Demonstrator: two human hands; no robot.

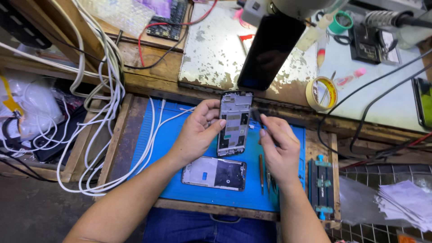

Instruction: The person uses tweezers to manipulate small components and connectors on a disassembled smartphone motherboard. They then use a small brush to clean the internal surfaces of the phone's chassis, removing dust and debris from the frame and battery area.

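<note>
**Bench layout around the two hands**

The left hand (198, 130) and right hand (278, 146) meet over the work mat (162, 148), with the opened phone frame (234, 123) upright between them. A second phone frame (214, 173) lies flat on the mat, nearer the person than both hands. Hand tools (265, 173) lie just under the right hand. A clamp fixture (322, 186) sits right of it. A tape roll (321, 93) lies beyond the right hand. Cables (105, 103) run left of the left hand.

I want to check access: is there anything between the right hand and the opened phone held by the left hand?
Nothing visible. The right hand is beside the opened phone, which the left hand holds above the blue mat.
</note>
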